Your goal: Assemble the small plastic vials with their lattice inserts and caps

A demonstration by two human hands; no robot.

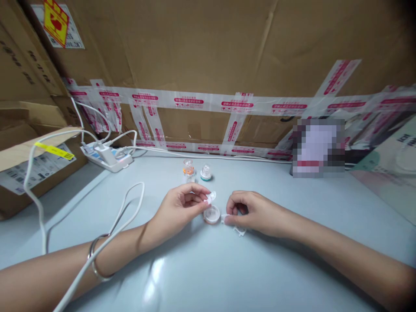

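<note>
My left hand [186,201] pinches a small white plastic piece [211,198] between thumb and fingertips, just above a round clear-and-white cup-like part [212,214] on the table. To its right, my right hand [248,210] is closed, thumb against fingers, on a small white plastic part [225,219] at table height. Partly under that hand lies another white plastic piece with thin prongs [239,231]. Farther back stand a small clear container with an orange band [188,167], a clear one [190,177] in front of it, and a clear one with a green base [206,172].
A large taped cardboard box [201,52] walls off the back of the pale table [182,268]. On the left are a power strip [108,158] with plugs and an open carton [39,169]. A white cable [82,268] crosses over my left forearm. A blurred-out upright object [316,147] stands back right.
</note>
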